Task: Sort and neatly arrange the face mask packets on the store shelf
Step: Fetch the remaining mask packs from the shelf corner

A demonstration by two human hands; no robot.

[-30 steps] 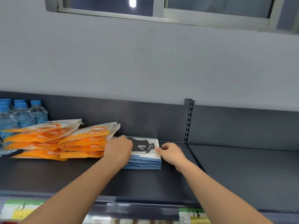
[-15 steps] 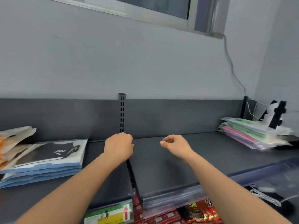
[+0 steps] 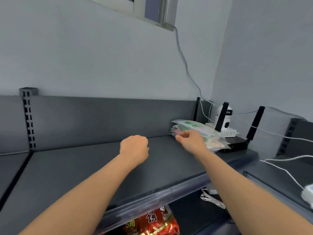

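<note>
left hand (image 3: 133, 148) fisted; right hand (image 3: 192, 140) outstretched, fingers (image 3: 179, 137) curled.

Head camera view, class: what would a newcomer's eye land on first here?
Probably the two bare forearms reaching over the dark shelf, the right hand at a messy pile of mask packets at the shelf's right end, the left hand curled over bare shelf. Next, the white camera and cables in the corner behind the pile.
</note>
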